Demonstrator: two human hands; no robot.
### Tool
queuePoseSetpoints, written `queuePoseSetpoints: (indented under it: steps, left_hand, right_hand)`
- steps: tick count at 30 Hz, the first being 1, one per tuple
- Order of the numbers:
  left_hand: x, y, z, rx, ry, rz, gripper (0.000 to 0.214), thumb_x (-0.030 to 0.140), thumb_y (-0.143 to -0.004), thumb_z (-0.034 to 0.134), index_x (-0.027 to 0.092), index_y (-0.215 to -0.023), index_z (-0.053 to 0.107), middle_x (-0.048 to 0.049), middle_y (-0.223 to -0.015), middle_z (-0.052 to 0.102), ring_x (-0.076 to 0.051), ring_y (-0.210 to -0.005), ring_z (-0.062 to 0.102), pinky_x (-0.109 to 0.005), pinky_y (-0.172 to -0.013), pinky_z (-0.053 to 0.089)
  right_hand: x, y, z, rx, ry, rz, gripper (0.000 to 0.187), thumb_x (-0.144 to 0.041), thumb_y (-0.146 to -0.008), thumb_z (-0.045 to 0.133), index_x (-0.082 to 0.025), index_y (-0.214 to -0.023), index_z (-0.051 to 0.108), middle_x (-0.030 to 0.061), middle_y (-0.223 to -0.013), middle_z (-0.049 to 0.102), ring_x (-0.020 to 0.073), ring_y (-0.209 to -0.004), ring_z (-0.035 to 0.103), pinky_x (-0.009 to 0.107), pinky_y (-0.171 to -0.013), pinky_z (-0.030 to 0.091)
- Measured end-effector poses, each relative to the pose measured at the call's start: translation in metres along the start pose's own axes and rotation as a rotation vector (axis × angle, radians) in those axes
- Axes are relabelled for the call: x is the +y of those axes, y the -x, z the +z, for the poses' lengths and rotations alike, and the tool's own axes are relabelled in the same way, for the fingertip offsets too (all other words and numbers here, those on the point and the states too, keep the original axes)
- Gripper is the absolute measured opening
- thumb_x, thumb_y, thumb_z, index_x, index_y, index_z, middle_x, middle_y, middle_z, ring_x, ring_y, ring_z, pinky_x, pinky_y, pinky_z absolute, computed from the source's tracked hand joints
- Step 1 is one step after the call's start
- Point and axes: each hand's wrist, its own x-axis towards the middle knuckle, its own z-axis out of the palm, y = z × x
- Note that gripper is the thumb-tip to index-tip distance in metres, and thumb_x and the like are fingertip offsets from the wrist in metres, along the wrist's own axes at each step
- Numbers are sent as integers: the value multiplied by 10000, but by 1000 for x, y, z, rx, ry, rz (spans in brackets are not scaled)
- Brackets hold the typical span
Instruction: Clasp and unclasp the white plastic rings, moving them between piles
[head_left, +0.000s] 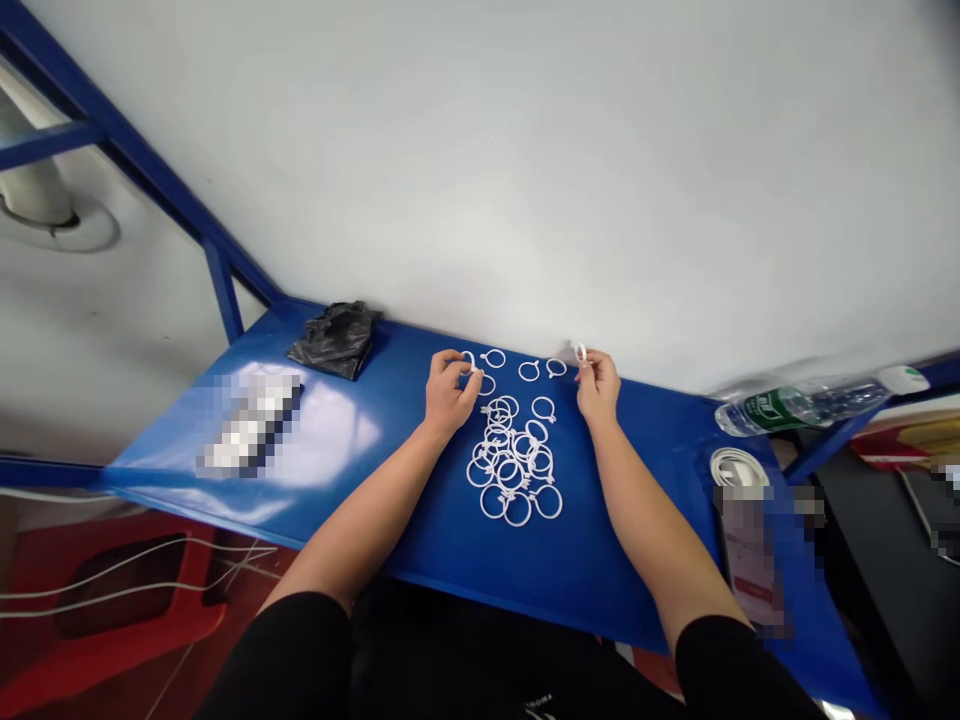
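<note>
The blue desk [600,570] carries a heap of white rings [510,460] around its middle, seemingly for easy reach. Beyond, farther off, the left hand [450,388] pinches one thin ring [472,361] and the right hand [598,385] a second ring [581,353], light grips probably suiting such slim pieces.

One head-worn camera is facing forward and down at close range, with the wall [525,180] filling twelve o'clock, the blue table [600,580] spreading from eight to four.
</note>
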Motion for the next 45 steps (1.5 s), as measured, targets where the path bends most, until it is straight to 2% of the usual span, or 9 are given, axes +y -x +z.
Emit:
queuePoseSetpoints:
  steps: [3,8,11,16,21,28,34,41,45]
  left_hand:
    - [-1,0,1,-50,82,2,261,414,-936,673,217,-765,663,-36,-884,696,-127,-630,545,-296,-673,498]
    - [0,5,0,-48,203,-107,387,485,-899,713,222,-642,590,24,-587,570,-132,-567,553,-274,-588,446]
    - [3,7,-1,-25,290,-137,380,459,-871,746,228,-671,520,24,-628,604,-148,-653,652,-263,-626,479]
    - [3,6,-3,31,336,-147,219,352,-863,735,216,-1007,643,14,-774,685,-117,-618,598,-250,-618,462]
    - [3,4,-4,-36,356,-133,67,223,-903,604,215,-969,612,-13,-835,721,-140,-727,670,-255,-691,502]
    - [5,6,-4,-104,242,-92,191,86,-858,446,230,-883,568,-7,-852,729,-162,-844,702,-294,-837,546]
    - [-2,3,6,-149,308,-104,279,103,-832,474,208,-964,696,-16,-860,742,-176,-838,705,-302,-818,554]
    - [1,10,11,-238,362,-134,239,280,-946,573,210,-1081,757,-44,-955,786,-157,-743,679,-284,-723,546]
    - [1,12,8,-215,326,-116,223,295,-956,579,208,-1055,760,-43,-939,781,-152,-719,665,-277,-704,540]
  right_hand:
    - [-2,2,1,-12,-1,58,313,-472,-1016,483,-225,-1000,673,40,-827,712,215,-719,636,344,-735,535]
    - [-6,4,6,100,-10,98,303,-464,-983,531,-206,-998,689,48,-849,718,218,-776,650,332,-765,523]
    - [-7,8,11,142,-52,186,346,-473,-925,610,-188,-1102,693,7,-765,663,184,-670,594,307,-690,508]
    - [-10,34,0,114,-39,197,362,-510,-821,721,-182,-967,772,20,-741,698,189,-680,611,326,-712,521]
    - [-15,67,-23,74,-275,272,451,-552,-814,746,-180,-1064,790,34,-740,747,179,-656,657,301,-632,521]
    - [-23,61,-26,101,-449,367,451,-519,-720,809,-178,-1012,770,34,-760,749,86,-470,462,232,-436,353]
    - [-25,56,-27,67,-507,457,442,-456,-777,685,-204,-1127,781,79,-1081,805,78,-508,544,215,-423,390]
    - [-23,56,-25,38,-470,457,482,-423,-790,632,-203,-1193,781,78,-1134,801,75,-519,571,215,-440,427]
    - [-20,57,-23,10,-437,410,472,-440,-807,636,-212,-1196,777,65,-1097,800,76,-512,559,223,-450,435]
